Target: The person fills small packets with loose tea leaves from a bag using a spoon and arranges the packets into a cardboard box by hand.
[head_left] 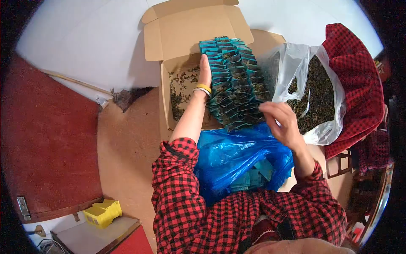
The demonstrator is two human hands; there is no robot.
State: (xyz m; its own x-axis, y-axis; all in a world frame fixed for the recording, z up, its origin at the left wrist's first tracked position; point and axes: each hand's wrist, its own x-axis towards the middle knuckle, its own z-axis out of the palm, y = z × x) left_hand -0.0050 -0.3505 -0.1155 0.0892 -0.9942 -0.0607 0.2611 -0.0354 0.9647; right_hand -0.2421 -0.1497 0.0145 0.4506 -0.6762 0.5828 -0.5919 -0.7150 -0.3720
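Rows of teal-edged sachets (232, 84) stand packed together, open tops up, with dark dried leaves in them. They sit in the right part of a cardboard box (165, 97). My left hand (205, 74) lies flat along the left side of the rows, fingers stretched out. At the lower right corner of the rows is my right hand (282, 122), its fingers curled and drawn together; anything in them is hidden. Right of the rows, a clear plastic bag (292, 72) stands open, full of dark dried leaves (318, 91).
Loose leaf bits (182, 91) lie on the box floor at left. A blue plastic bag (224, 156) with teal packets (251, 178) is against my body. Red checked cloth (355, 80) surrounds the leaf bag's right side. A yellow container (102, 213) sits lower left; a broom (127, 96) lies by the wall.
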